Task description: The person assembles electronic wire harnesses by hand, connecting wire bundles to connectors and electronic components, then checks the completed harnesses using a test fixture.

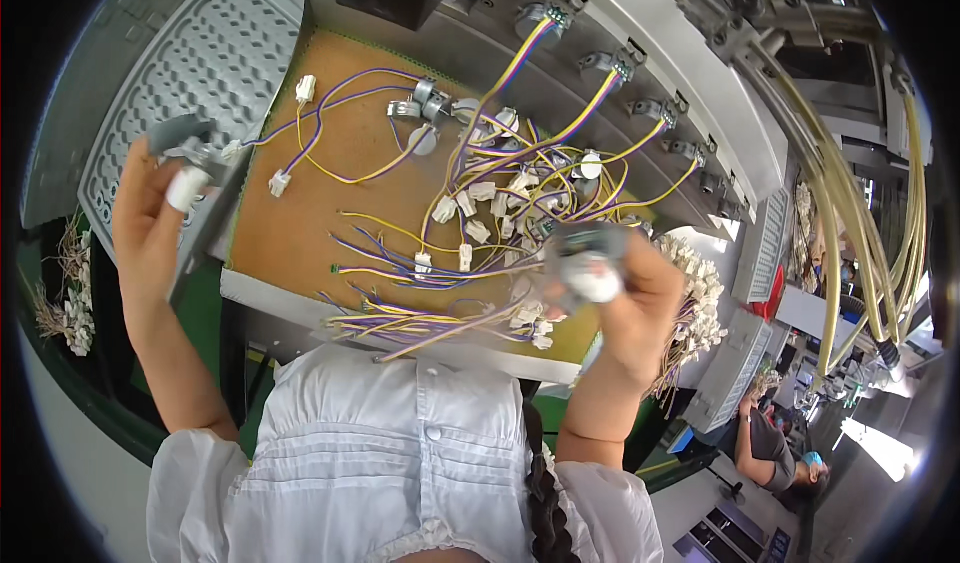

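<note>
My left hand (155, 198) is raised at the edge of the grey perforated tray. Its thumb, in a white cover, and its grey-covered finger pinch a small silvery part with a pale end; a purple-and-yellow wire seems to run from it toward the board. My right hand (625, 283) is over the right of the wire pile, thumb in a white cover and index finger in grey. Those fingers are closed and blurred, so what they hold cannot be made out. Between the hands lie purple-and-yellow wire leads (430, 328) with white connectors (465, 256), and small round grey motors (425, 98).
The brown board (290, 223) has a pale front rim. Behind it, a metal machine face (640, 23) carries several clamped parts with wires hanging. The grey tray (215, 53) stands at left. White-connector bundles (700, 303) hang at right. Farther right, a masked person (775, 448) works.
</note>
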{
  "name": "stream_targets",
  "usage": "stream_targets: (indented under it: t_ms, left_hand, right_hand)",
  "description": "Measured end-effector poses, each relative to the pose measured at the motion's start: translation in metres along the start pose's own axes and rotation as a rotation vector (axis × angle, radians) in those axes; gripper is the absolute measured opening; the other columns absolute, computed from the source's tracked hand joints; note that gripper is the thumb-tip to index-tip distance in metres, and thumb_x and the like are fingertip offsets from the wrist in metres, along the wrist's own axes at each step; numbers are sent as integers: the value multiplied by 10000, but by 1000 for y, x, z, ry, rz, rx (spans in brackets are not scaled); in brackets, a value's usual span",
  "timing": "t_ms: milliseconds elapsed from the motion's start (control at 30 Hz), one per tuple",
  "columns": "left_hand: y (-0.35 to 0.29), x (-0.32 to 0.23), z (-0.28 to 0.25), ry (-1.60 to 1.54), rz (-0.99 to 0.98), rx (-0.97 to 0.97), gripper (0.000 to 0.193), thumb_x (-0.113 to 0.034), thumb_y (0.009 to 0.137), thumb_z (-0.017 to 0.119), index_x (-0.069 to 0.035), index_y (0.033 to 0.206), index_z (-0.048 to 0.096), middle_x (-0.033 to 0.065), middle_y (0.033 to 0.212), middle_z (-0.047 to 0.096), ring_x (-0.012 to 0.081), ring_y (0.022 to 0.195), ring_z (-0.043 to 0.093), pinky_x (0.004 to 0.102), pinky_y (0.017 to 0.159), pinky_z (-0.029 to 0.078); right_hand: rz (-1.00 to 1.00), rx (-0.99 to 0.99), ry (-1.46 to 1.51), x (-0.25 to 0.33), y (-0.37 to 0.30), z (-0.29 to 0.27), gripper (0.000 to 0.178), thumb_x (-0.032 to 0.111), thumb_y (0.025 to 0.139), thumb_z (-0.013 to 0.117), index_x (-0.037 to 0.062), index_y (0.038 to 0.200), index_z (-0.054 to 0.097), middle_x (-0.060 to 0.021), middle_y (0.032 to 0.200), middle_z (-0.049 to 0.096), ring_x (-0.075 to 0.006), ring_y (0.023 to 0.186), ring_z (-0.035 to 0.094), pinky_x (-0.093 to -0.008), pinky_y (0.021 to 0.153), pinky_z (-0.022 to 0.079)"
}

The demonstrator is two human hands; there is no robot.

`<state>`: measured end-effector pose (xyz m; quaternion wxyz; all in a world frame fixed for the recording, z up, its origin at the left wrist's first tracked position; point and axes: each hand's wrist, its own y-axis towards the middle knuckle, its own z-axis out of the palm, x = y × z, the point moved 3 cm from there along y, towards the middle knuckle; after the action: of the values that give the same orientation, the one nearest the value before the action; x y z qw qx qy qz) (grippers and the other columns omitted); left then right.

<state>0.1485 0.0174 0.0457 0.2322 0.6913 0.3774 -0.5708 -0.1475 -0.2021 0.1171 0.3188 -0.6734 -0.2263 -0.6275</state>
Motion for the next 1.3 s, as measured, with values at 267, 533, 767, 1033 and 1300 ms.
stream_targets:
  t_ms: [267,533,767,1033,1300]
  left_hand:
    - [-51,-84,149,-308,278,580,297,-39,700,683,11,988,632,123,1044,595,188,855,609,279,713,488]
    - [-59,-80,164,-250,241,626,349,-16,629,710,13,969,639,96,904,624,163,770,614,272,642,491]
    - [-55,-98,163,24,615,549,322,-25,601,705,-8,920,667,93,843,588,196,717,597,286,607,475]
    - [-61,-103,168,69,631,532,269,-7,591,689,-4,857,650,91,860,581,226,714,600,295,598,478]
    - [-65,-96,168,126,693,529,260,-24,571,717,-1,813,627,96,858,570,227,674,589,296,578,476]
  right_hand:
    - [-41,180,-322,-1,-3,12,135,84,734,709,-32,785,663,-56,638,620,-75,497,537,-221,435,392]
    - [-213,260,-456,6,-12,-2,161,128,720,713,-19,764,664,-71,663,646,-109,572,592,-236,533,455]
    - [-44,259,-425,2,-12,-6,150,126,722,709,-12,758,662,-64,661,628,-99,579,566,-240,522,426]
    - [134,346,-227,7,-14,-12,113,114,771,677,9,811,663,-31,667,605,-73,568,522,-232,520,404]
    - [181,325,-280,8,-15,-15,102,78,750,682,-19,761,649,-43,676,610,-100,575,542,-247,533,411]
